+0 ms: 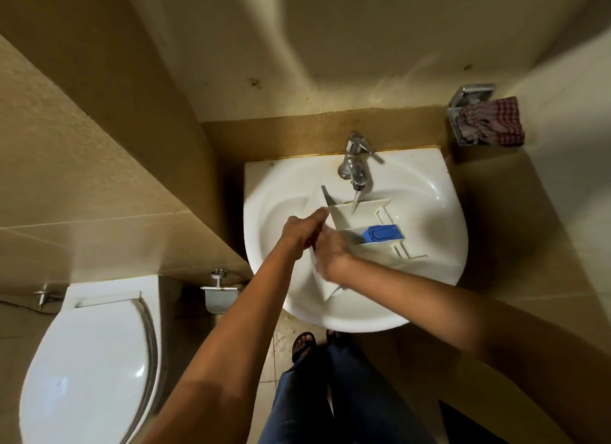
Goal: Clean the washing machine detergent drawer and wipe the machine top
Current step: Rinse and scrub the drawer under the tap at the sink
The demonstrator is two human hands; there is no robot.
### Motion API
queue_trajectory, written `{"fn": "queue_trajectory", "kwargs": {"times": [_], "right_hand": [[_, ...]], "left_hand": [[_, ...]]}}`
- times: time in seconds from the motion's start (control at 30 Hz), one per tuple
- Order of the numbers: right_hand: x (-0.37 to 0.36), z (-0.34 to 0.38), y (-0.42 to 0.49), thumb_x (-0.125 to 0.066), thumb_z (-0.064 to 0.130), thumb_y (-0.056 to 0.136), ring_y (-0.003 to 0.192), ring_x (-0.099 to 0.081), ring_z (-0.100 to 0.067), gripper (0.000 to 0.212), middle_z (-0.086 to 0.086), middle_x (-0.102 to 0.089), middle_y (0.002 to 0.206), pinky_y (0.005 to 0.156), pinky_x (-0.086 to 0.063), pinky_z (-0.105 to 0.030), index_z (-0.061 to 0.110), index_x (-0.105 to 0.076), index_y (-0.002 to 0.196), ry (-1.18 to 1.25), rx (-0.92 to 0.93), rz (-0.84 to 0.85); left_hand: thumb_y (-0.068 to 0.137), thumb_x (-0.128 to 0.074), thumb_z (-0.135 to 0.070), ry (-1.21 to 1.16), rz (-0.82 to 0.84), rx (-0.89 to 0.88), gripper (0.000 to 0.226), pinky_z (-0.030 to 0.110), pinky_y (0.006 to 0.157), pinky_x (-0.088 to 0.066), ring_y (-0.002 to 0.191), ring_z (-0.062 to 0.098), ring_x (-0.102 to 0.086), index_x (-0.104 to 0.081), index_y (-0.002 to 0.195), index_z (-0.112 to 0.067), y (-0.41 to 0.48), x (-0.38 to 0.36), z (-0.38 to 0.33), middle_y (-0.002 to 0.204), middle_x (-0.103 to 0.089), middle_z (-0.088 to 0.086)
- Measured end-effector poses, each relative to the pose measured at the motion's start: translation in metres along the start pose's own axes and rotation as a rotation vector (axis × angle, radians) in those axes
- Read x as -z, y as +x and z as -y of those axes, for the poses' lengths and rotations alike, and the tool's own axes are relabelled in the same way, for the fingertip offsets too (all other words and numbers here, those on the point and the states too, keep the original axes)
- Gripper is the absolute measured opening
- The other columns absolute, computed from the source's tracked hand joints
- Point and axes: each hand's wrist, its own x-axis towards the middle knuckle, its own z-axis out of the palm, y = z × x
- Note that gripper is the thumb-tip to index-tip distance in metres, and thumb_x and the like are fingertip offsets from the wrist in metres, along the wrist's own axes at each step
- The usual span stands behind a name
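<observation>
I've got the detergent drawer (360, 225) sitting in the sink (426, 192), under the running tap (355, 166); the water stream lands in the compartment just beyond my hands. Left hand (302, 230) is closed round the front panel end of the drawer, thumb side pointing along its top edge. Right hand (330, 250) sits just beside the left, touching it, fingers curled on the near drawer wall, so both are gripping the drawer.

Handling, my read: rigid moulded plastic, light, thin walls and thin rear guide prongs (408, 253) out past my right hand that look easy to snap. It's wet, likely soapy, so slippery. I'd hold it by the thick front panel and the long side walls, never by the prongs or the blue insert (383, 233), which looks like a clip-in piece that could pop loose.

Counts: one drawer, one blue insert, at least two open compartments visible, exact number I can't tell with my hands over part of it. One sink, one tap. One checked cloth (492, 121) stuffed in a wall holder (471, 96) well beyond and to the right of my right hand. One toilet (89, 361) far off to the left of my left hand. Washing machine isn't in view.
</observation>
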Motion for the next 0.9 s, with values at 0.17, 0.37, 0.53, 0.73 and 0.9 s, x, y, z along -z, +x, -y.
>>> {"fn": "queue_trajectory", "kwargs": {"times": [0.17,0.37,0.53,0.73,0.9], "right_hand": [[-0.046,0.064,-0.027,-0.029,0.045,0.100,0.148,0.002,-0.025,0.069,-0.009,-0.007,0.160,0.118,0.000,-0.042,0.008,-0.003,0.153,-0.201,0.280,-0.050],[-0.052,0.039,-0.074,-0.028,0.037,0.101,0.147,-0.003,-0.028,0.065,-0.015,-0.007,0.159,0.118,0.003,-0.040,0.000,-0.008,0.151,-0.130,0.340,-0.184],[-0.046,-0.026,-0.081,-0.027,0.028,0.102,0.148,0.003,-0.024,0.060,-0.010,0.001,0.160,0.120,0.003,-0.038,0.004,-0.002,0.151,0.190,0.301,-0.318],[-0.065,-0.063,-0.059,-0.041,0.052,0.096,0.145,0.015,-0.008,0.079,0.001,0.010,0.160,0.112,0.009,-0.024,0.017,-0.002,0.154,0.829,0.461,-0.382],[-0.092,-0.045,-0.046,-0.045,0.046,0.097,0.143,0.012,0.002,0.078,0.015,0.014,0.158,0.111,-0.011,-0.013,0.025,0.005,0.153,1.355,0.477,-0.516]], "left_hand": [[0.071,-0.076,-0.055,0.073,0.067,0.056,0.079,0.040,0.089,-0.048,0.109,0.030,-0.056,-0.048,0.127,-0.007,-0.005,-0.007,0.004,0.123,-0.057,0.007],[0.077,-0.074,-0.043,0.015,0.067,0.029,0.063,0.039,0.080,-0.050,0.101,0.028,-0.059,-0.050,0.122,-0.006,-0.005,-0.015,0.003,0.118,-0.061,0.012],[0.077,-0.069,-0.040,0.048,0.065,0.041,0.053,0.035,0.077,-0.051,0.082,0.025,-0.058,-0.056,0.114,-0.004,-0.003,-0.018,-0.003,0.100,-0.063,0.011],[0.077,-0.069,-0.044,0.020,0.047,0.086,0.054,0.031,0.064,-0.049,0.081,0.021,-0.061,-0.055,0.111,-0.004,-0.009,-0.019,-0.006,0.091,-0.063,0.007],[0.082,-0.049,-0.072,-0.073,0.005,0.106,0.073,0.040,0.091,-0.049,0.097,0.027,-0.060,-0.058,0.117,-0.008,-0.009,-0.026,-0.005,0.108,-0.064,0.010]]}}
